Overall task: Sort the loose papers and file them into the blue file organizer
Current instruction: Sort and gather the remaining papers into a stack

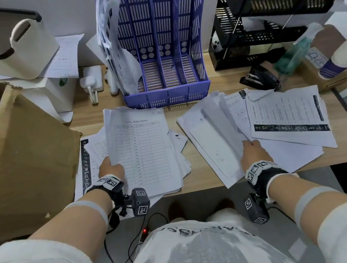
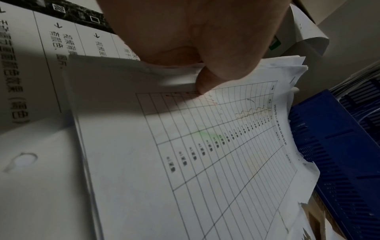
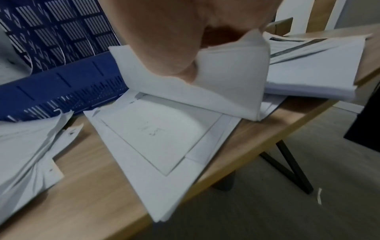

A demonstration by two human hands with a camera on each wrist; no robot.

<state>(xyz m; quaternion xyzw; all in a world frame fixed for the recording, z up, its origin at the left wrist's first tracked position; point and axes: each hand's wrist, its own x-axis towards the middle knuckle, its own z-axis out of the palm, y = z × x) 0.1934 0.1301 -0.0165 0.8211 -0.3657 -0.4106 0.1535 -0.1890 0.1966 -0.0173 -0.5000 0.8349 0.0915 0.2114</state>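
Still sorting: left hand [image 1: 110, 167] pinches the table sheet [image 1: 142, 148] at frame centre; right hand [image 1: 254, 151] grips, seemingly, several lifted papers [image 1: 221, 121]. Next, carry a batch up to the blue organizer [image 1: 163, 45].

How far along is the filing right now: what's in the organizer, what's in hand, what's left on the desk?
Done: only the leftmost slot of the blue file organizer holds filed papers; the other slots look empty. In hand: the left hand pinches the table sheet atop the left pile, and the right hand lifts a bundle off the right pile. Left: both desk piles, including the printed sheets at right.
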